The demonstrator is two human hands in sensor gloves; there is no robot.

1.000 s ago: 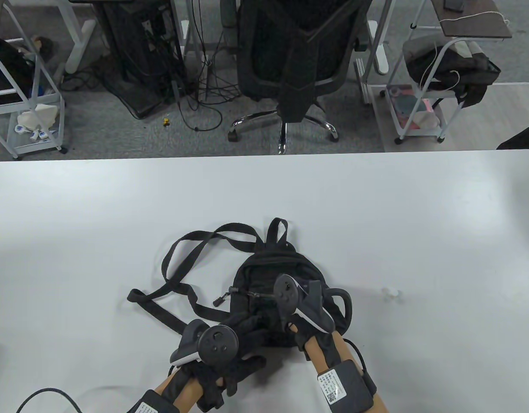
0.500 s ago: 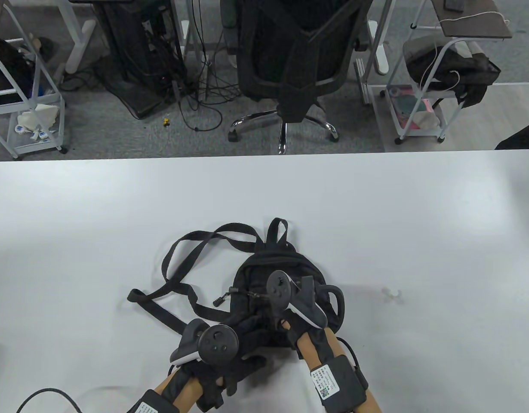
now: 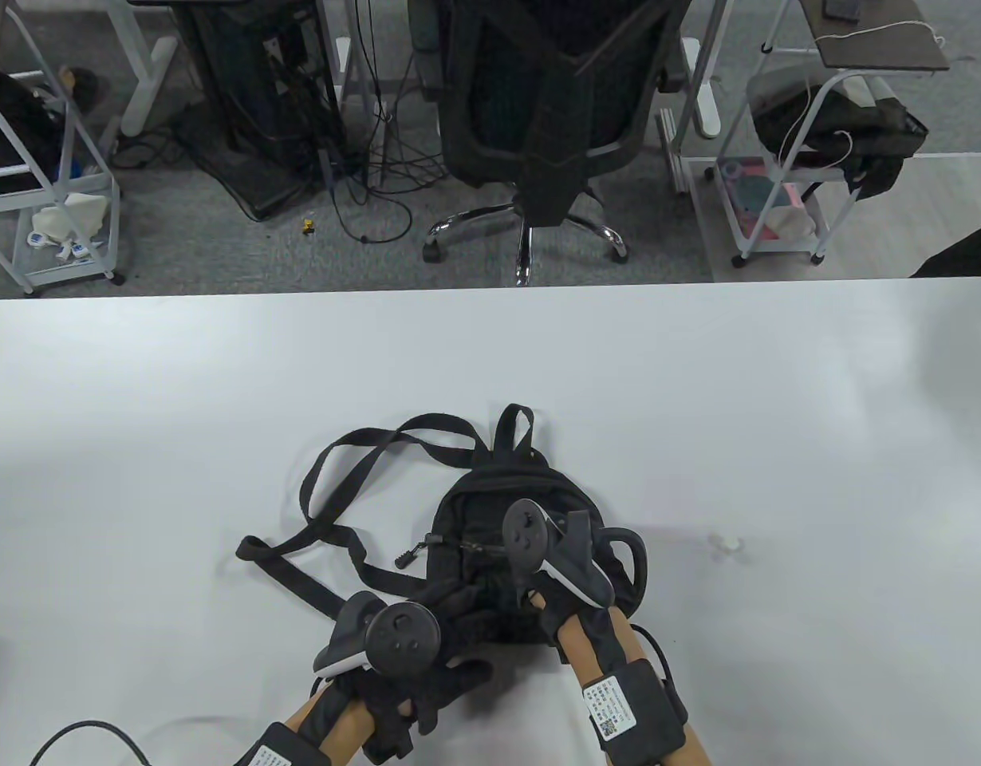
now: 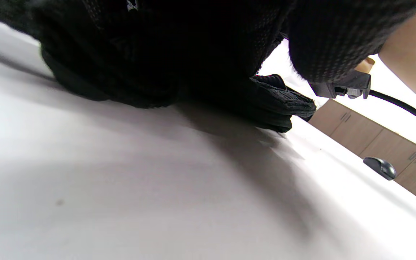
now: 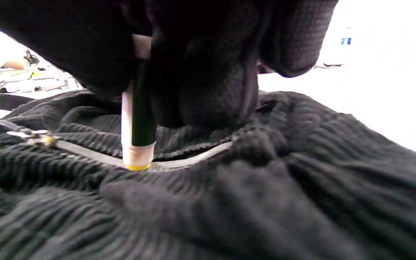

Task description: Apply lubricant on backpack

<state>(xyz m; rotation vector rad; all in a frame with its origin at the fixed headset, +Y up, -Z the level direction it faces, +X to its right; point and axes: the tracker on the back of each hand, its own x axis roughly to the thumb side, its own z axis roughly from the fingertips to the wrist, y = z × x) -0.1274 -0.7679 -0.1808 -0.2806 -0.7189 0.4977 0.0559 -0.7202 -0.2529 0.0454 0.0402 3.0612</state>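
A small black backpack [image 3: 474,511] lies flat on the white table [image 3: 698,399], straps trailing to the left. My right hand [image 3: 538,594] hovers over its front and grips a thin lubricant stick [image 5: 137,108], white and dark with a yellowish tip. In the right wrist view the tip touches the pale zipper line [image 5: 193,157] on the backpack [image 5: 265,187]. A zipper pull [image 3: 411,553] lies at the left end of that zipper. My left hand [image 3: 451,614] rests on the backpack's near left corner, fingers spread; it also shows in the left wrist view [image 4: 276,104].
A small white cap [image 3: 726,544] lies on the table right of the backpack. Backpack straps [image 3: 331,495] loop out to the left. An office chair [image 3: 538,120] and carts stand beyond the far edge. A cable [image 3: 84,730] trails by my left forearm.
My right hand with the stick slid a little left along the zipper, then back slightly right. My left hand and the backpack have stayed put.
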